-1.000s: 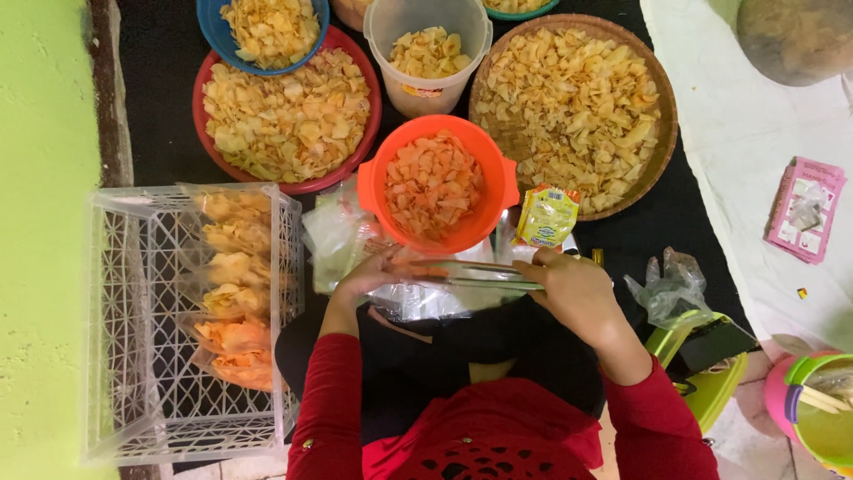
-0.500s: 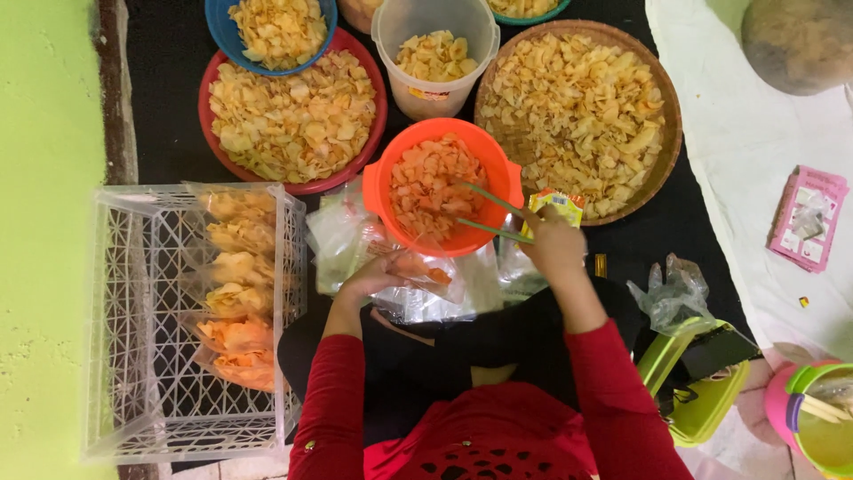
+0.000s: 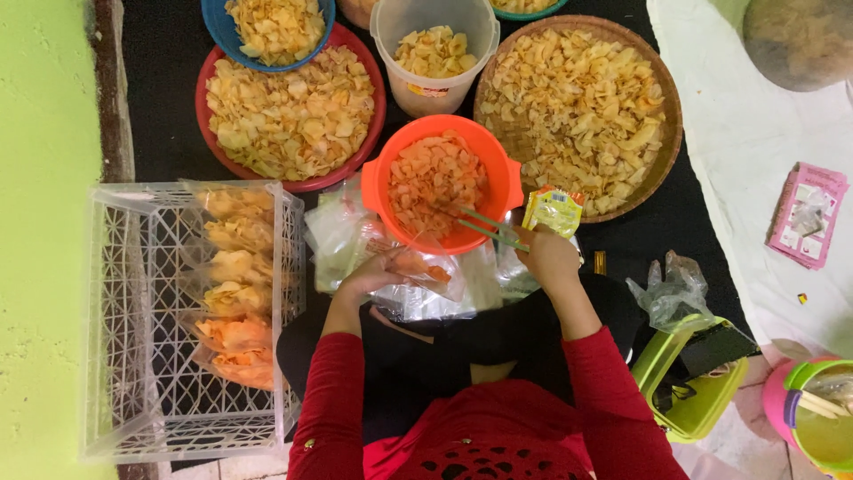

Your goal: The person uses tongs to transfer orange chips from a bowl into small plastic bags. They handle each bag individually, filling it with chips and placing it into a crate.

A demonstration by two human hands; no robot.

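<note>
1. Since half a second earlier, the right hand (image 3: 549, 258) had drawn back a little from deep over the orange bowl (image 3: 442, 182) toward its near rim, while the left hand (image 3: 369, 277) had stayed low beside the plastic bag (image 3: 418, 265).
2. That right hand's grip was pressed together around a pair of green tongs (image 3: 480, 224), whose tips reached into the orange chips (image 3: 435, 182) near the bowl's front edge.
3. The left hand's fingers pinched the mouth of the clear bag, which lay just below the bowl and already held a few orange chips.
4. Under the bag and both hands lay a heap of empty clear bags (image 3: 444, 293), spread over the person's dark lap.
5. A small yellow-green packet (image 3: 553, 209) sat just right of the bowl, touching its rim area and close above the right hand.
6. Beyond the bowl stood a clear tub (image 3: 435, 84) of pale chips, a red basin (image 3: 355, 164) of yellow chips to the left with a blue bowl (image 3: 213, 18) resting on it, and a wide woven tray (image 3: 668, 124) of chips to the right.
7. At the left, a white plastic crate (image 3: 115, 320) held filled bags of yellow and orange chips (image 3: 235, 302).
8. To the right lay a crumpled clear bag (image 3: 675, 289), a lime-green box (image 3: 662, 369), and a pink packet (image 3: 809, 227) on white cloth.
</note>
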